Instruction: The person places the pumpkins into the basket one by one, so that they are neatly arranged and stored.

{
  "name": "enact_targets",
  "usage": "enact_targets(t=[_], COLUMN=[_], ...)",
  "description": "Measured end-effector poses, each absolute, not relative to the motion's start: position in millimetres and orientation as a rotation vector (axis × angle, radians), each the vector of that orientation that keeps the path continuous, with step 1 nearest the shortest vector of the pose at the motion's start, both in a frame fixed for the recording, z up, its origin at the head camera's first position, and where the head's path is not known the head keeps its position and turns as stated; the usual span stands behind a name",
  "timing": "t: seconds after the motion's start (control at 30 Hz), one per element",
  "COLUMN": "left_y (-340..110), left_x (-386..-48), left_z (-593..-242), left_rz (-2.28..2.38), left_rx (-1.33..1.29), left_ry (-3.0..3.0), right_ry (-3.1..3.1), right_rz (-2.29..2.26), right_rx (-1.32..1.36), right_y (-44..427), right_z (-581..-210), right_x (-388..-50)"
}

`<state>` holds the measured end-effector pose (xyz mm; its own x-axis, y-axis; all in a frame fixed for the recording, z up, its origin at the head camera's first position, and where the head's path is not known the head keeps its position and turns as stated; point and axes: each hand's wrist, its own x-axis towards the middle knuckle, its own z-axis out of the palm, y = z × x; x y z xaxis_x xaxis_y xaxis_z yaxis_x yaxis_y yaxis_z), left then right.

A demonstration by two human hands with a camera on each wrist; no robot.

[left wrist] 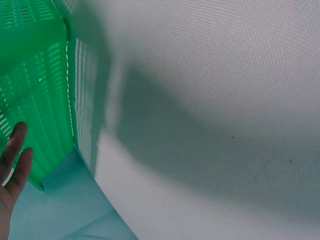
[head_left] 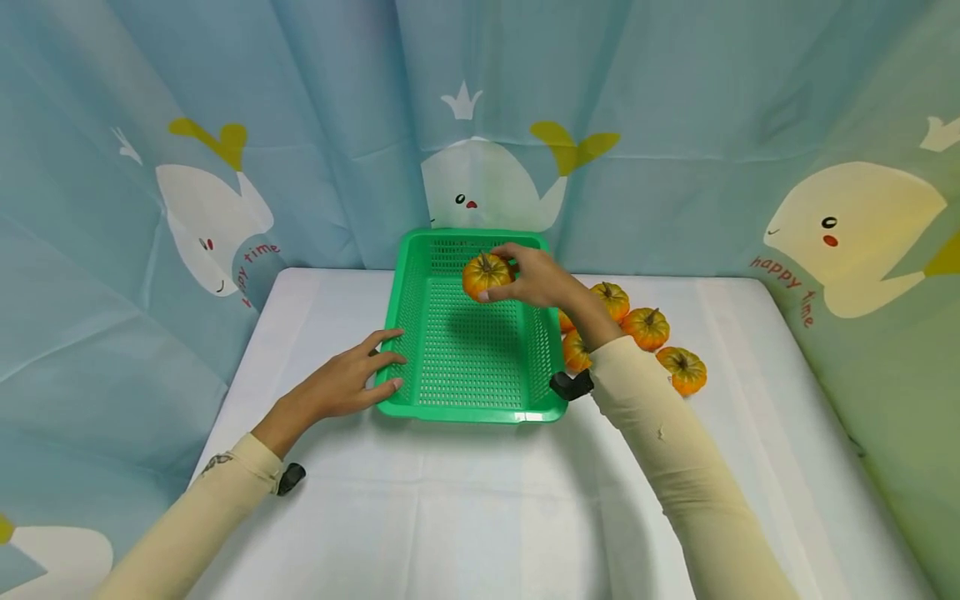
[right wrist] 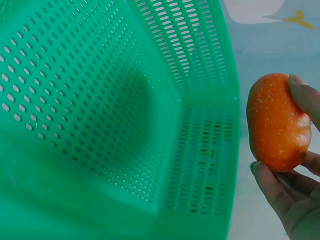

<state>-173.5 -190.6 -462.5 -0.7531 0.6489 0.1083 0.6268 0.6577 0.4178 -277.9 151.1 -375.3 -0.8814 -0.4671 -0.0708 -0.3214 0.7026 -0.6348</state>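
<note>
A small orange pumpkin [head_left: 483, 280] is gripped between the thumb and fingers of my right hand [head_left: 542, 280], above the far part of a green plastic basket [head_left: 465, 413]. The right wrist view shows the held pumpkin's smooth orange underside [right wrist: 275, 125] and the thumb and fingers at its edges. The perforated basket floor [right wrist: 75, 90] beneath bears a shadow. On the basket's left rim, my left hand [head_left: 341, 382] rests with its fingers spread and lightly bent. Two of its fingers [left wrist: 19, 172] appear beside the basket wall [left wrist: 40, 95] in the left wrist view.
Several more pumpkins [head_left: 646, 328] lie on the white-covered table [head_left: 480, 508] to the right of the basket, some partly hidden by my right forearm. A blue curtain [head_left: 337, 108] with whale prints hangs behind the table and at its sides.
</note>
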Motion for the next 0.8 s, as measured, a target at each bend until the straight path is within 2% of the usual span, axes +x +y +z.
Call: enact_targets(t=[0.8], left_y=[-191], left_x=[-174], left_z=[-463], left_rz=[0.69], left_rx=[1.097], left_ry=[2.809], right_ry=[2.636], right_rz=[-0.822], right_rx=[-0.42], right_y=[107], right_z=[-412], right_x=[-306])
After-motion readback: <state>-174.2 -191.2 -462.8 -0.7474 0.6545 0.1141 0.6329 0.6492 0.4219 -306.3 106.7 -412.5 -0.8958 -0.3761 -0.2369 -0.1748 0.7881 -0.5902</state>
